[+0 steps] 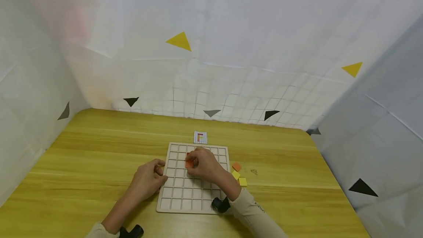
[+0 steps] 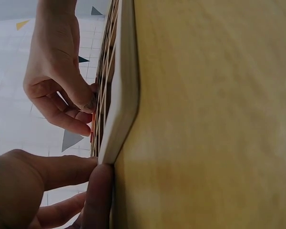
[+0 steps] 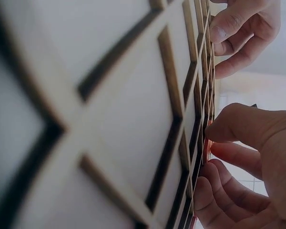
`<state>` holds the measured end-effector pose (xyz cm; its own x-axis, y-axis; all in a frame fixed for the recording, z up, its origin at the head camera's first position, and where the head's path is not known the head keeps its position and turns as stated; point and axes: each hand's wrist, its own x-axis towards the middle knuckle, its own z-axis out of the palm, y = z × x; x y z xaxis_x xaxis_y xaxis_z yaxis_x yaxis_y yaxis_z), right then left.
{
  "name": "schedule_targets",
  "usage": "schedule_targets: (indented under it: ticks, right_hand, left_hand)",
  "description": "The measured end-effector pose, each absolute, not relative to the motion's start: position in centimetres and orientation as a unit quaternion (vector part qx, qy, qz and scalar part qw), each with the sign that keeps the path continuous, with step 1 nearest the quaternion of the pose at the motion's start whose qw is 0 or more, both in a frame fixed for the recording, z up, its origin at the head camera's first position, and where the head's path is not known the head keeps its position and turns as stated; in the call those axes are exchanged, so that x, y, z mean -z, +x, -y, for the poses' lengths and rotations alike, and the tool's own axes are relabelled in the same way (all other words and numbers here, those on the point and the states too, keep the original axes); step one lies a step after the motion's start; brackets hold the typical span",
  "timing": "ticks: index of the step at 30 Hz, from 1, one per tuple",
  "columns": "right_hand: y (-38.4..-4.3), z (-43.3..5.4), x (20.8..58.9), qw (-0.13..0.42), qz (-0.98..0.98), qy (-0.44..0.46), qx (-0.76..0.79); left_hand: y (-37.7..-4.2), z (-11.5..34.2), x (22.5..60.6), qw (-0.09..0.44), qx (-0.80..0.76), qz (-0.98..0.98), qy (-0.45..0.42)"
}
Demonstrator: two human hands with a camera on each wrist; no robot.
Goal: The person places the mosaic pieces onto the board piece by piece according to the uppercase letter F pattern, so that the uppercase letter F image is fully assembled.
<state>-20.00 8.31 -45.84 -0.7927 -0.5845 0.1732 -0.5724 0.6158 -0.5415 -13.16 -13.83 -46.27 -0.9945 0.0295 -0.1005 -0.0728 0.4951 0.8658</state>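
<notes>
A pale wooden grid board (image 1: 179, 193) lies flat on the table, its square cells bounded by raised ribs. My right hand (image 1: 206, 164) reaches over its upper middle, thumb and fingers curled about an orange tile (image 1: 189, 164) and pinching it at the cells. Close by its fingertips, a bit of red shows, partly covered by the fingers. My left hand (image 1: 148, 179) rests at the board's left edge; in the left wrist view a thumb (image 2: 100, 191) and a finger touch the rim. The right wrist view has the right hand (image 3: 248, 162) low over the ribs.
Beside the board's right edge lie loose tiles: an orange one (image 1: 236, 166), a yellow one (image 1: 235, 175) and another yellow one (image 1: 242, 182). A small card (image 1: 200, 137) with a coloured grid pattern lies behind the board. White sheeting (image 1: 231, 28) surrounds the wooden table (image 1: 284, 161).
</notes>
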Motion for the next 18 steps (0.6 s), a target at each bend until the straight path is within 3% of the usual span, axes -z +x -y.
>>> schedule_targets:
  ticks: [18]
  right_hand:
    - [-19.2, -9.8, 44.4, -0.012, -0.895, -0.328, 0.302]
  left_hand:
    - [-13.0, 13.9, 46.1, 0.050, -0.502, -0.863, -0.007]
